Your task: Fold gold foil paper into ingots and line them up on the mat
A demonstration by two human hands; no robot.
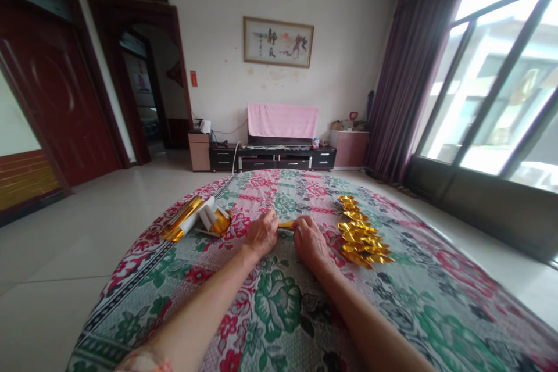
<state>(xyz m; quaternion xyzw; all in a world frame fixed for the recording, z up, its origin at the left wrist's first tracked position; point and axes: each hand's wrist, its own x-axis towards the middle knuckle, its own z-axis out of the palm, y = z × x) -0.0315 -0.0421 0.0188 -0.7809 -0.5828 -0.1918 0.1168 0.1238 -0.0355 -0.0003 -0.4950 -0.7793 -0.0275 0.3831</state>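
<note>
A small piece of gold foil paper (286,224) spans the gap between my two hands, just over the middle of the table. My left hand (262,233) pinches its left end with closed fingers. At its right end, my right hand (310,239) grips it the same way. To the right lies a column of folded gold foil pieces (361,232), pointed at their ends and overlapping. On the left are curled gold and white foil sheets (187,220), with another bent foil sheet (218,221) beside them. My fingers partly hide the held piece.
A flowered tablecloth (279,302) in green, red and grey covers the round table. Beyond the table stands a low black TV cabinet (274,161) with a pink cloth (283,120) over the screen. Purple curtains (410,70) and a window are at right.
</note>
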